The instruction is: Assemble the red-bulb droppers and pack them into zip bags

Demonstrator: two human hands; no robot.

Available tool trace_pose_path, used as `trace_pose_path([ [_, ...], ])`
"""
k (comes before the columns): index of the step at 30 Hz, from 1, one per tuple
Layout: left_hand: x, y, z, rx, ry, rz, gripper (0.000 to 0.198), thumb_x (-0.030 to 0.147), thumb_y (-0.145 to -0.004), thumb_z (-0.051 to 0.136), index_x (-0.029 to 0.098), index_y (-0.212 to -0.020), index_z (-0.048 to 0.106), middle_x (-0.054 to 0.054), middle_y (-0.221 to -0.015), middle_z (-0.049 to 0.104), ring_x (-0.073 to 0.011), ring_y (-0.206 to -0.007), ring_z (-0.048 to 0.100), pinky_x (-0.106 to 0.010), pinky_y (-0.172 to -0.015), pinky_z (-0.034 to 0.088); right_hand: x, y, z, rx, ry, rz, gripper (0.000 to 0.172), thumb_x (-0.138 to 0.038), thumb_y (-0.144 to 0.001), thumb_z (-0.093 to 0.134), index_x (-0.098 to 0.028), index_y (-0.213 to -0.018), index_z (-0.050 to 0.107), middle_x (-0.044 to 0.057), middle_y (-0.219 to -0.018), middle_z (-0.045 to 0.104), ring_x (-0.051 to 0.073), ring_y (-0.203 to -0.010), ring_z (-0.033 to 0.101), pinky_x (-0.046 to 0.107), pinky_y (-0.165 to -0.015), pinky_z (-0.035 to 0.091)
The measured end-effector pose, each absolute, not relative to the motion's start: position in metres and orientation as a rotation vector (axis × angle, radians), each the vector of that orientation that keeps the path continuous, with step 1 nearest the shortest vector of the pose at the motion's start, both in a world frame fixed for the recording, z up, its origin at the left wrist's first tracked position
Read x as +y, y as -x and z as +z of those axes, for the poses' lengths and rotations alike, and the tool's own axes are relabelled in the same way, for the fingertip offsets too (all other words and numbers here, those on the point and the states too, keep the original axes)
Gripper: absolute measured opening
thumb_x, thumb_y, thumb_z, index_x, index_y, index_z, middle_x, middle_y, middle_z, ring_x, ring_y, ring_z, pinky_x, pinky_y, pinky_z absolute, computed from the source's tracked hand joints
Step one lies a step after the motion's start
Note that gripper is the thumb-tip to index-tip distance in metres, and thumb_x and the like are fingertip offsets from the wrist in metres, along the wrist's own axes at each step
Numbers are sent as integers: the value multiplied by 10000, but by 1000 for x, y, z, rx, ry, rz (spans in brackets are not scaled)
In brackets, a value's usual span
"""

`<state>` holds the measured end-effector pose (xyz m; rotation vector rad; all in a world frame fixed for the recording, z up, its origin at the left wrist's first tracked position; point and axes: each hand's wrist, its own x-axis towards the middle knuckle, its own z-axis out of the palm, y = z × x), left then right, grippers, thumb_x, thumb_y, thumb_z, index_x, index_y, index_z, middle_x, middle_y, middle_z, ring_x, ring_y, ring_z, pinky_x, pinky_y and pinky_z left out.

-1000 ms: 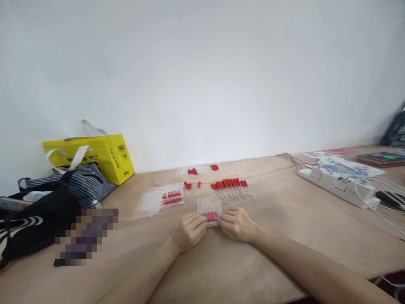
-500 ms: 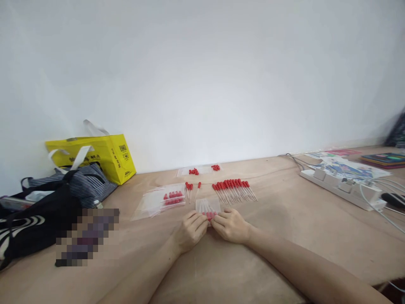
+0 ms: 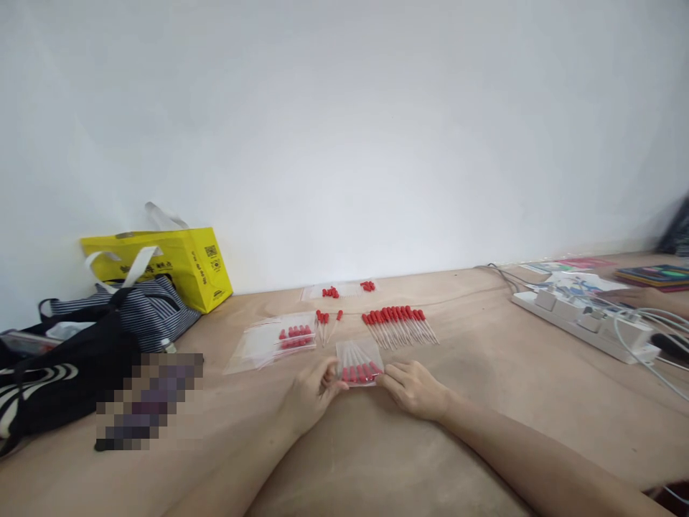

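Note:
A small clear zip bag [image 3: 358, 355] lies in front of me with several red-bulbed droppers [image 3: 362, 373] fanned inside, their bulbs along the near edge. My left hand [image 3: 315, 391] pinches the bag's left near corner between thumb and fingers. At the right near corner, my right hand [image 3: 412, 388] grips the bag with its fingers closed. Beyond the bag, a row of loose droppers [image 3: 395, 327] lies to the right. Three more loose droppers [image 3: 323, 319] are to the left, beside a stack of filled zip bags [image 3: 258, 343].
Near the wall lies another clear bag [image 3: 349, 290] with red-bulbed droppers. A yellow bag [image 3: 207, 269], a striped bag [image 3: 156, 316] and a black bag [image 3: 69, 377] stand left. At right are a white power strip [image 3: 581, 323], cables, papers and another person's blurred arm [image 3: 654, 300].
My hands have moved apart from the middle of the bag's near edge to its two corners, uncovering the red bulbs. Another person's arm has appeared at the far right.

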<state>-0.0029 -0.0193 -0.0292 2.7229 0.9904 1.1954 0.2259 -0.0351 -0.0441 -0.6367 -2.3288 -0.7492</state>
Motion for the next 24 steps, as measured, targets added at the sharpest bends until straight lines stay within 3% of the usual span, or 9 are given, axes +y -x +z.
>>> trace_pose_path([
  [2, -18, 1, -30, 1141, -2090, 1141, 285, 363, -849, 429, 184, -1070, 412, -33, -850, 543, -109, -585, 587, -231, -539, 506, -38, -227, -44, -2327, 624, -730, 311, -91, -862, 273, -136, -721, 546, 19, -571, 483, 117, -514, 428, 250, -449, 263],
  [4, -17, -4, -32, 1159, -1695, 1064, 273, 348, -852, 413, 181, -1069, 402, -61, -908, 549, -117, -600, 611, -259, -554, 521, -42, -226, -42, -2325, 591, -724, 309, -95, -862, 279, -141, -698, 537, 14, -566, 478, 111, -502, 417, 250, -445, 254],
  [8, -20, -10, -36, 1123, -1595, 1020, 264, 250, -725, 610, 159, -945, 494, -99, -974, 576, -146, -687, 631, -255, -585, 519, -48, -220, -39, -2363, 512, -713, 281, -131, -874, 299, -144, -722, 535, 6, -573, 487, 100, -493, 416, 245, -439, 243],
  [11, -27, -5, -36, 1135, -1526, 1067, 311, 233, -659, 669, 168, -928, 527, -98, -1017, 575, -130, -646, 623, -240, -554, 506, -47, -219, -40, -2371, 546, -660, 274, -257, -875, 361, -153, -673, 514, -5, -568, 488, 92, -480, 418, 241, -423, 229],
  [14, -29, 11, -27, 1215, -1392, 1204, 274, 231, -616, 694, 176, -862, 586, -32, -853, 623, -106, -575, 589, -213, -517, 474, -44, -222, -42, -2353, 616, -635, 318, -330, -865, 367, -162, -620, 483, -6, -572, 495, 89, -476, 428, 241, -417, 220],
  [16, -20, 26, -16, 1346, -1262, 1273, 208, 226, -601, 704, 156, -775, 614, 21, -637, 603, -94, -506, 552, -195, -492, 443, -42, -224, -42, -2348, 650, -625, 300, -310, -864, 360, -164, -635, 488, -7, -580, 502, 89, -481, 434, 242, -422, 223],
  [18, -2, 41, -3, 1413, -1221, 1308, 191, 229, -638, 685, 146, -792, 607, 39, -579, 579, -89, -481, 537, -192, -488, 433, -42, -224, -41, -2359, 663, -615, 269, -277, -859, 362, -165, -654, 498, -7, -588, 508, 91, -484, 434, 244, -426, 224],
  [21, 38, 57, 14, 1534, -1182, 1332, 219, 223, -728, 630, 128, -917, 572, 2, -728, 603, -114, -605, 581, -218, -566, 463, -44, -222, -39, -2392, 657, -610, 243, -238, -845, 366, -166, -655, 499, -6, -589, 508, 90, -473, 416, 247, -418, 207],
  [24, 75, 63, 22, 1665, -1174, 1251, 258, 268, -853, 494, 141, -1077, 498, -65, -1052, 543, -178, -865, 565, -363, -724, 483, -46, -220, -37, -2399, 656, -602, 223, -215, -833, 371, -167, -658, 500, -7, -585, 502, 87, -467, 403, 248, -415, 196],
])
